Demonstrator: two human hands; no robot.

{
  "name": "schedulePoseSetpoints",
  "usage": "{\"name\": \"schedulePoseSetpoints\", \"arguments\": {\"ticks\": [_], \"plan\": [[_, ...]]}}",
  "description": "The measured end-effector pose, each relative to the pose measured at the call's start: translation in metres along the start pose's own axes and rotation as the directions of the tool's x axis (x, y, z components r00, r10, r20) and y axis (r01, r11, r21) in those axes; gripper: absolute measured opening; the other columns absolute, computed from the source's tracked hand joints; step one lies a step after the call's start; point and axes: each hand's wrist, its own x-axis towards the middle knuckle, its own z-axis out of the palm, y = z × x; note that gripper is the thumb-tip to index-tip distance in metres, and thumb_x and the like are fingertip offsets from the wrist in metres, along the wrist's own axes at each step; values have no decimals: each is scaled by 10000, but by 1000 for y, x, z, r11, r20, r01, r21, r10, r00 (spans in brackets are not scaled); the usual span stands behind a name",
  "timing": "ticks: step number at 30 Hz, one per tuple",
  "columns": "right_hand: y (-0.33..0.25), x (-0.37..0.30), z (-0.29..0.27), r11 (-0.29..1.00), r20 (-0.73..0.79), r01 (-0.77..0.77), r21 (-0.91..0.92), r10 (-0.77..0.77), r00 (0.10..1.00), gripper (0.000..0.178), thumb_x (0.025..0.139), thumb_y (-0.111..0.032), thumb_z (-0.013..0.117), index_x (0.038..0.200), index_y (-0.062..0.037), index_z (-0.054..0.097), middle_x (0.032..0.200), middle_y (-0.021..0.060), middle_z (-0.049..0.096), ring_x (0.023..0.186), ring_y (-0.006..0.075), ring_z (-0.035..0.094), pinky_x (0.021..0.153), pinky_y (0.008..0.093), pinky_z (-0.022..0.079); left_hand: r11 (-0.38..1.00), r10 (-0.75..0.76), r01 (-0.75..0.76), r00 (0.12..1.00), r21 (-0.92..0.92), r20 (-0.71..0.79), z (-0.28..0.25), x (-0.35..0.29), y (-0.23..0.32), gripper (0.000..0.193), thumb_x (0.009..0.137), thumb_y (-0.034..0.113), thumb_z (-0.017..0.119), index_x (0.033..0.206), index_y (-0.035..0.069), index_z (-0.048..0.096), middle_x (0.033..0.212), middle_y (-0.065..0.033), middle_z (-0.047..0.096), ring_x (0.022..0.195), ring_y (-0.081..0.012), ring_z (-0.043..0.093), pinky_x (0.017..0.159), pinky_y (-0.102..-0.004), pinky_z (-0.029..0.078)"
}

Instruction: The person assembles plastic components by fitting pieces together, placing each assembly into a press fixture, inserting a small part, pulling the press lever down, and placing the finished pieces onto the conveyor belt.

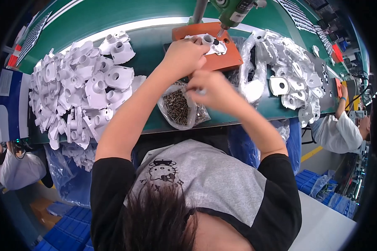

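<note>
On the orange fixture block rests a white plastic housing part with a round tube. My left hand is closed on its near left side, fingers bent against the part. Just below and to the right, my right hand is slightly blurred, its fingers curled together beside the rim of a clear bag of screws. Whatever those fingertips hold, if anything, is too small to make out. A green power screwdriver hangs over the fixture, its tip above the block's far side.
A big heap of white tube-shaped parts covers the bench to my left. More white flat parts lie at right, beside a clear plastic bag. Other people sit at both sides, one with a white sleeve. Blue crates stand on the floor.
</note>
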Motion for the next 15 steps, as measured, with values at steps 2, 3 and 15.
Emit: {"name": "schedulePoseSetpoints", "arguments": {"ticks": [2, 3, 15], "plan": [[19, 5, -37, 979, 13, -127, 157, 127, 992, 151, 757, -116, 660, 834, 13, 647, 783, 59, 602, 722, 137, 572, 659, 267, 455, 992, 107, -97, 986, 84, -128, 1, -4, 3, 165, 746, 209, 575, 869, 107, 618, 934, -164, 625, 891, -317, 617, 729, -419, 515], [33, 8, -56, 931, 30, -302, 207, 302, 953, 152, 780, -121, 649, 824, 25, 644, 798, 39, 614, 729, 96, 555, 657, 251, 447, 996, 81, -77, 992, 39, -99, 2, -5, 4, 209, 756, 255, 608, 902, 105, 623, 981, -195, 612, 969, -327, 591, 818, -417, 493], [111, 41, -84, 827, -180, -471, 308, 537, 824, 231, 714, -184, 674, 816, 23, 683, 723, 79, 637, 656, 131, 560, 624, 249, 442, 988, 131, -121, 984, 92, -117, 8, -6, 7, 329, 773, 323, 640, 998, 88, 593, 1099, -205, 571, 1083, -338, 535, 909, -416, 444]]}}
